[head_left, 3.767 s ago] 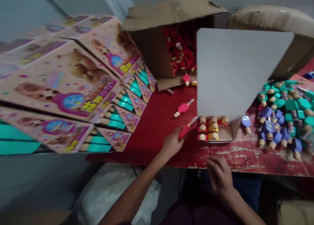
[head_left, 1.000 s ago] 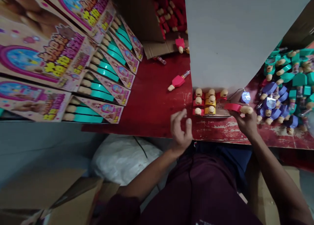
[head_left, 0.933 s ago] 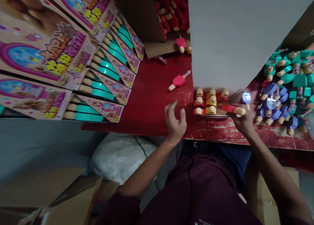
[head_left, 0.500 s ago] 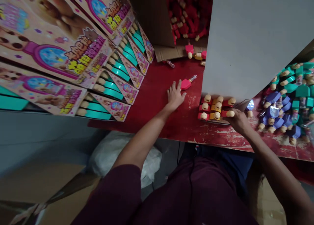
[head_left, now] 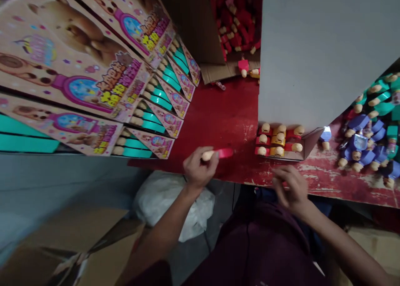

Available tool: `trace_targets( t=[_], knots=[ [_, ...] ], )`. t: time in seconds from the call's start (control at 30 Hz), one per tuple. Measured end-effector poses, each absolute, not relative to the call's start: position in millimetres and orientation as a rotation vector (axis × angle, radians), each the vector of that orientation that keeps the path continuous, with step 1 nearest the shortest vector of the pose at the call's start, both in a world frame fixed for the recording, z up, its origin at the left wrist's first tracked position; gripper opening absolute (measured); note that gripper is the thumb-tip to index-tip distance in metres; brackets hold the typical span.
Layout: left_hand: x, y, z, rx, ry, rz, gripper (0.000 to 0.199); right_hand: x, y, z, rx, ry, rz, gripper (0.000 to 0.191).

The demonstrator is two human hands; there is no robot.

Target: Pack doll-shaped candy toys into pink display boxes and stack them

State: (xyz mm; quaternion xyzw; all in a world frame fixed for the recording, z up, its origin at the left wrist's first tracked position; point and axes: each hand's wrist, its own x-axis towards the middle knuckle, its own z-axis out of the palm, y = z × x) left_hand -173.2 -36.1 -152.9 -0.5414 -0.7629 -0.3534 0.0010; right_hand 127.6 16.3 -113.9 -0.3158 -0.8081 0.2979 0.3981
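My left hand (head_left: 200,167) is closed around the beige head end of a red plastic toy (head_left: 225,153), just above the front part of the red table (head_left: 215,119). The toy's red body points right, out past my fingers. Over the table's front edge, my right hand (head_left: 291,189) is loosely curled with its fingers apart and nothing in it. Just beyond the right hand stands a display box (head_left: 308,142) with a tall pale panel. Rows of red and yellow toys (head_left: 279,139) fill its front, their beige heads facing me.
Printed display boxes (head_left: 93,69) with turquoise toys are stacked at left. A carton (head_left: 215,71) of red toys opens at the back. Purple toys (head_left: 359,142) and turquoise toys (head_left: 384,96) lie heaped at right. A white bag (head_left: 175,202) is below the table's edge.
My left hand has picked the red toy off the table and drawn it toward me. My right hand has let go of the toy at the display box's right corner and pulled back.
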Motion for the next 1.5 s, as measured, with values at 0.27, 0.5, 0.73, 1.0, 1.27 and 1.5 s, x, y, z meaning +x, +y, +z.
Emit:
trace_targets(
  t=[0.27, 0.5, 0.73, 1.0, 1.27, 1.5],
  knots=[
    [-145.5, -25.0, -152.5, -1.836, -2.917, -0.978, 0.025, 98.8, -1.3, -135.0, -0.906, -2.059, 1.062, 0.036],
    [-179.1, 115.7, -193.9, -1.603, -3.106, -0.730, 0.033, 227.7, 79.6, -204.1, -1.646, -1.587, 0.293, 0.035],
    [-144.5, 153.7, -186.2, -1.568, -3.036, -0.831, 0.030, 265.6, 145.6, -250.2, -1.995, -1.891, 0.096, 0.059],
    [-66.0, 66.3, -101.5, -2.485, -1.649, -1.228, 0.027, 283.5, 107.7, -208.3, -1.777, -1.481, 0.080, 0.041],
    [-11.5, 100.9, -90.1, -2.783, -1.358, -0.503, 0.026, 303.1, 73.8, -118.7, -1.776, -1.835, 0.309, 0.035],
    [-10.6, 106.2, -94.3, -2.807, -1.363, -0.475, 0.029, 307.2, 75.4, -128.2, -1.746, -1.980, 0.286, 0.043]
  ],
)
